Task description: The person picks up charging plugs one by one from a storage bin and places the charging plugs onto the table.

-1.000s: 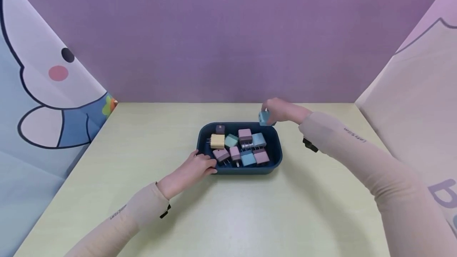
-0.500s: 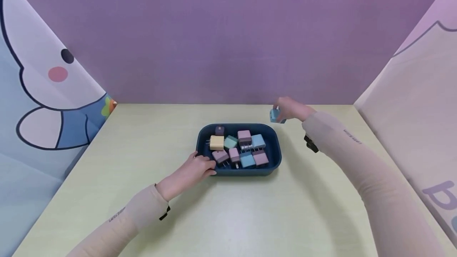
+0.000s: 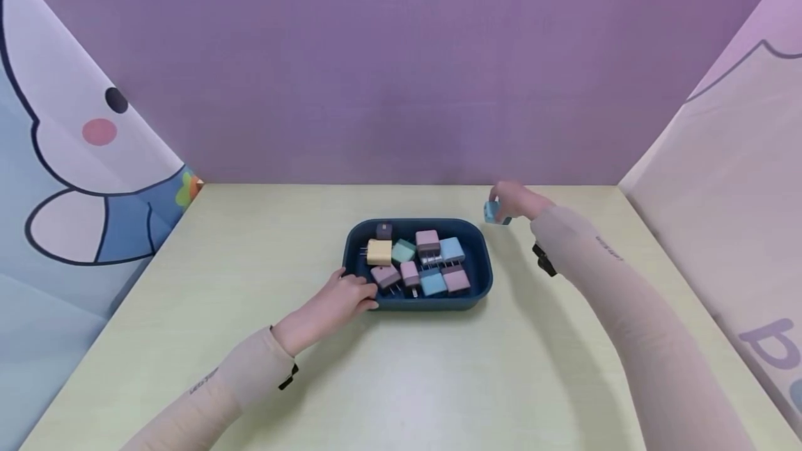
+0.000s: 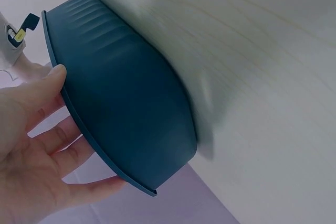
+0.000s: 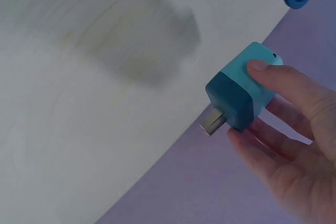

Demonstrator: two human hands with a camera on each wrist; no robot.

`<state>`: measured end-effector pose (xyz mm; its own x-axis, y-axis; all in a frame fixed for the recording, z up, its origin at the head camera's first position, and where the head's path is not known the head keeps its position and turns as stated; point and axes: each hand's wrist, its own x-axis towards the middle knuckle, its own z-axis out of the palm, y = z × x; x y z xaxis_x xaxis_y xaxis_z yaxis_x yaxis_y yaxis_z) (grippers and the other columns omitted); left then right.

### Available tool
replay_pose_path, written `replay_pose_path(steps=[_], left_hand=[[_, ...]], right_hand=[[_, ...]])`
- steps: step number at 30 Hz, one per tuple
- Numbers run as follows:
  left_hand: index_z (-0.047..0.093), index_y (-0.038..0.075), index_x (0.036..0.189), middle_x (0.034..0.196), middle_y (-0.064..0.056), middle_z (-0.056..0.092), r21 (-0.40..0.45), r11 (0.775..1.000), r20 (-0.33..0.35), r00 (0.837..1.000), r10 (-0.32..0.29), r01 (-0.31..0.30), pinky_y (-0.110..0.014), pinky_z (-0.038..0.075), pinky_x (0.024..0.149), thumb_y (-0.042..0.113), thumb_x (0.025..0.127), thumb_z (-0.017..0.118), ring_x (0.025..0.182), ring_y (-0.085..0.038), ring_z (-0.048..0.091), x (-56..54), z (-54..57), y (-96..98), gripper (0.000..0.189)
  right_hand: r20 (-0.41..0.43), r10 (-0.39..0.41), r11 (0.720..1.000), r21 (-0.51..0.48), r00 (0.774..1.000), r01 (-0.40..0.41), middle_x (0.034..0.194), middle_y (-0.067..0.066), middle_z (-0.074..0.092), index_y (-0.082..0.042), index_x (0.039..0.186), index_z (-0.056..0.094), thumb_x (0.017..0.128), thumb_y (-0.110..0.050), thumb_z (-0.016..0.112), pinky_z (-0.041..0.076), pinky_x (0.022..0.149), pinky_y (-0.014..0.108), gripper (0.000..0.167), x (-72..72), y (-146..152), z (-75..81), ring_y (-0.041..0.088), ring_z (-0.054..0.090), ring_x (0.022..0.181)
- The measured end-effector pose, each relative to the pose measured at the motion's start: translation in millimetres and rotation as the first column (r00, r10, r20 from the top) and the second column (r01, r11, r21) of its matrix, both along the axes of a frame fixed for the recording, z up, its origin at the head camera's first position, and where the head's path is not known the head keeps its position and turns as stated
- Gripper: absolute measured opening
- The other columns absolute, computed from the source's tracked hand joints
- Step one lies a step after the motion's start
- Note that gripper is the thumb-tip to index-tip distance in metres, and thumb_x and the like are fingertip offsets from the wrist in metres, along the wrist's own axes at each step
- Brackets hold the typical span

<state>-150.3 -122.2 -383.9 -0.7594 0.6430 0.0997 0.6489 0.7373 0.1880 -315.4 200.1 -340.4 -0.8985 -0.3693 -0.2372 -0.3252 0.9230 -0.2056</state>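
Observation:
A dark blue plastic basin (image 3: 464, 303) stands on the table with several charger plugs in it. My left hand (image 3: 341, 300) grips the basin's left front rim; in the left wrist view the thumb lies on the outer wall and the fingers (image 4: 68, 153) reach behind the rim. Beyond the basin's right back corner, my right hand (image 3: 516, 199) pinches a light blue charger plug (image 5: 244, 85) between thumb and fingers. Its metal prongs (image 5: 212, 123) point away from the palm, and it hangs above the table, apart from the basin.
Inside the basin lie a yellow plug (image 3: 379, 252), a green plug (image 3: 404, 250), a dark purple plug (image 3: 384, 230), and several pink and blue ones. The pale table (image 3: 401, 374) meets a purple backdrop (image 3: 401, 89) at the back, with printed cloth panels (image 3: 94, 179) at the sides.
My right hand has carried the light blue charger plug from over the basin's right back rim out to the right, then slightly lower. My left hand keeps its grip on the rim.

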Motion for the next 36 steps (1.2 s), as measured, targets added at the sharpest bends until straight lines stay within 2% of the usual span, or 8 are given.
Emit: replay_pose_path(steps=[5, 18, 30, 36], left_hand=[[0.056, 0.014, 0.075, 0.070, 0.002, 0.056, 0.007, 1.000, -0.003, 1.000, 0.001, -0.001, -0.060, 0.035, 0.086, 0.020, 0.081, 0.063, 0.072, -0.018, 0.057, 0.8, 0.1, -0.8, 0.011], [0.055, 0.013, 0.074, 0.069, 0.002, 0.054, 0.020, 1.000, -0.012, 1.000, 0.007, -0.006, -0.060, 0.035, 0.085, 0.019, 0.081, 0.063, 0.072, -0.018, 0.057, -1.1, -1.4, -1.3, 0.012], [0.057, 0.013, 0.076, 0.071, 0.001, 0.057, 0.039, 0.999, -0.014, 1.000, 0.012, -0.011, -0.060, 0.034, 0.087, 0.020, 0.081, 0.063, 0.074, -0.018, 0.057, -0.6, -1.3, -0.3, 0.010], [0.057, 0.013, 0.076, 0.072, 0.001, 0.057, 0.046, 0.999, -0.013, 1.000, 0.015, -0.014, -0.060, 0.034, 0.087, 0.020, 0.081, 0.063, 0.074, -0.019, 0.057, 0.1, -2.1, -0.7, 0.010]], right_hand=[[0.059, -0.049, 0.998, -0.026, 0.997, 0.050, 0.107, 0.025, 0.053, 0.010, 0.108, 0.054, 0.073, 0.001, 0.067, 0.048, 0.075, 0.038, 0.039, -3.7, 4.0, -10.2, 0.029, 0.054, 0.087], [0.142, -0.105, 0.994, -0.007, 0.984, 0.107, 0.110, 0.024, 0.053, 0.009, 0.112, 0.053, 0.072, 0.001, 0.068, 0.047, 0.076, 0.036, 0.043, -13.3, 7.6, -33.3, 0.026, 0.054, 0.087], [0.113, -0.070, 0.997, -0.004, 0.991, 0.071, 0.110, 0.026, 0.053, 0.012, 0.109, 0.053, 0.071, 0.003, 0.067, 0.045, 0.081, 0.039, 0.041, -8.3, 7.1, -40.5, 0.030, 0.052, 0.092], [0.126, -0.090, 0.996, -0.001, 0.988, 0.090, 0.112, 0.026, 0.052, 0.011, 0.110, 0.053, 0.071, 0.003, 0.067, 0.045, 0.082, 0.039, 0.042, -6.6, 6.5, -43.7, 0.029, 0.052, 0.093]])
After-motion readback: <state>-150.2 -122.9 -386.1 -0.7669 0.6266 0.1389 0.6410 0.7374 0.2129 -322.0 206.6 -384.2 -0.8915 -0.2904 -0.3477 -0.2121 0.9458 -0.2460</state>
